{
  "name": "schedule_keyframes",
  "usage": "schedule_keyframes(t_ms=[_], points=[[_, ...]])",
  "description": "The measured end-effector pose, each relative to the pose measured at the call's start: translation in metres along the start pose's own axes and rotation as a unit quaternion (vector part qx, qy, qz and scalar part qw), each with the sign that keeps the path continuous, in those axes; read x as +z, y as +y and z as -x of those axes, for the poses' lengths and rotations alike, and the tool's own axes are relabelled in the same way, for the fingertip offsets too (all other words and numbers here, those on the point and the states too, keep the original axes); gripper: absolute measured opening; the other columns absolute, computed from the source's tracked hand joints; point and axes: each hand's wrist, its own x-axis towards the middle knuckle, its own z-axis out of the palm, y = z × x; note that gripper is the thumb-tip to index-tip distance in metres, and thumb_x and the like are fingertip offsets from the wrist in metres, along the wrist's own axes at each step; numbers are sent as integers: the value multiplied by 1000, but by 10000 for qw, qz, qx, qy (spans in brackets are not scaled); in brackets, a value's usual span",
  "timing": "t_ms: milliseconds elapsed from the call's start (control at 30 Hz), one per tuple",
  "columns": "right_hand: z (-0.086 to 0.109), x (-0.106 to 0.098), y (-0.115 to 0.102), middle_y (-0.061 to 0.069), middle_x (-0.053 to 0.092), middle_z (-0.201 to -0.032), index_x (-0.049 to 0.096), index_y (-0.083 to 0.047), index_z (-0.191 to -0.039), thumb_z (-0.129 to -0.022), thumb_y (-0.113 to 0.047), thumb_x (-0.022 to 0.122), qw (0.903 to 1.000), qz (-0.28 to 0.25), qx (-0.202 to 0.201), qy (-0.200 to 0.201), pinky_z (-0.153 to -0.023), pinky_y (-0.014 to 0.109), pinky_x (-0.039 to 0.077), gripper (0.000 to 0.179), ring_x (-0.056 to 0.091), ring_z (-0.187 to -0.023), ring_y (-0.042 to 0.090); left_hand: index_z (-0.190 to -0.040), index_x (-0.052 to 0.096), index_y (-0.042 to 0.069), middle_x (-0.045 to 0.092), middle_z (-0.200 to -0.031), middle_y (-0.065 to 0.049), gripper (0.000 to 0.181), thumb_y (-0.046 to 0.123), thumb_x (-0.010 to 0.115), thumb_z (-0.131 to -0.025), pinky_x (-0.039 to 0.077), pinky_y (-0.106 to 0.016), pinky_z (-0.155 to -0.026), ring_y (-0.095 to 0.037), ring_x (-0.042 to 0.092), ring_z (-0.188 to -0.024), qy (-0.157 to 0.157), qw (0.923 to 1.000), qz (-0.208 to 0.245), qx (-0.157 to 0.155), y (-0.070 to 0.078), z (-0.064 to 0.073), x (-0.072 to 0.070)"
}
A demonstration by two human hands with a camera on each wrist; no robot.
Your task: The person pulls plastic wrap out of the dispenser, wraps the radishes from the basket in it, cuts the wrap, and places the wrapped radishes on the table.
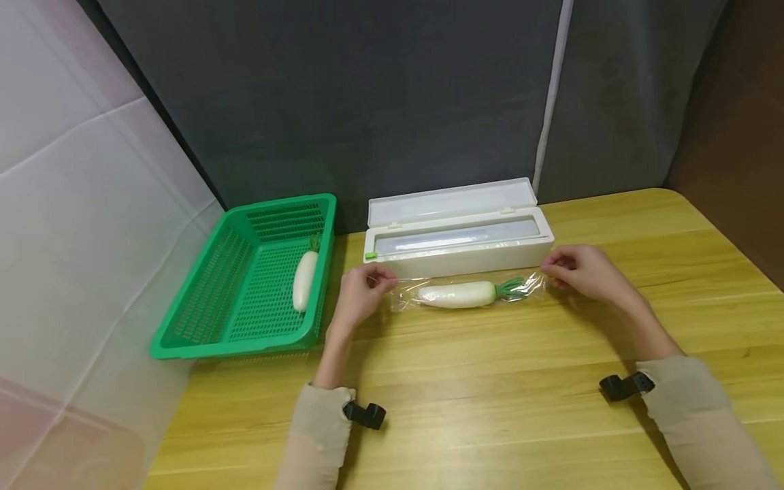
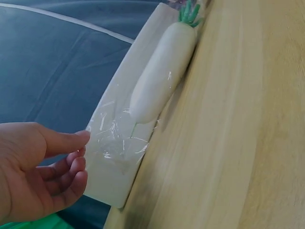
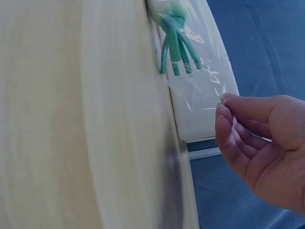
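A white radish [image 1: 456, 295] with green stems [image 1: 510, 288] lies in clear plastic wrap [image 1: 404, 297] in front of a white cling film box. At the wrap's left end, my left hand [image 1: 365, 294] pinches the film between thumb and fingertip. The right hand [image 1: 578, 272] pinches the other end, beside the stems. In the left wrist view the radish [image 2: 164, 71] shows through the film, beyond the left hand [image 2: 45, 171]. Close to the right hand [image 3: 267, 143], the right wrist view shows the green stems [image 3: 177, 47] under shiny film.
The cling film box [image 1: 459, 261] stands behind the radish, its lid [image 1: 453, 203] raised, a roll [image 1: 456, 236] inside. A green basket [image 1: 165, 346] on the left holds another white radish [image 1: 304, 282]. A dark curtain [image 1: 398, 102] hangs behind the wooden table [image 1: 478, 408].
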Motion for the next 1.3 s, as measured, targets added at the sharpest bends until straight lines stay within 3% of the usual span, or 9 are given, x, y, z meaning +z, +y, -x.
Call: schedule_keyframes(t_ms=[233,367,567,833,1200,1300], points=[[-4,7,0,6,64,-73,69,3,-99,-98,-11,67,9994,109,234,210,-54,25,46,14,58,-65,18,-82,76,5,72,-78,-7,6,0,77,-85,50,-24,-65,-15,62,-68,328,9994,26,-132,-6,-2,8],[-5,10,-2,5,63,-71,68,3,-97,-97,-9,66,9987,75,421,275,-51,26,46,12,57,-62,18,-84,77,2,74,-79,-9,3,-2,77,-84,52,-26,-65,-19,65,-69,354,9992,-54,-164,-7,-2,11],[-5,13,-2,5,64,-73,67,4,-96,-96,-4,65,9970,-73,759,121,-52,27,49,9,58,-64,18,-88,78,-1,75,-84,-12,5,-3,75,-85,56,-31,-68,-23,68,-73,255,9990,-121,-335,-7,-1,14],[-7,15,0,5,65,-74,67,7,-95,-97,-4,63,9958,-188,885,-166,-55,27,51,12,60,-65,17,-88,78,-1,75,-85,-14,5,-3,75,-85,57,-38,-74,-25,70,-74,91,9977,-294,-603,-10,0,18],[-6,16,1,7,68,-76,68,9,-95,-98,-3,62,9933,-312,912,-644,-59,28,55,14,63,-67,16,-87,80,3,76,-84,-9,4,3,78,-84,47,-25,-61,-15,59,-67,-334,9929,-512,-1025,-11,3,22],[-7,15,1,7,68,-77,68,11,-96,-98,-2,62,9925,-331,907,-745,-59,29,56,14,65,-67,16,-87,80,3,75,-85,-9,3,5,79,-85,45,-24,-59,-12,57,-63,-417,9923,-572,-1016,-10,3,23]])
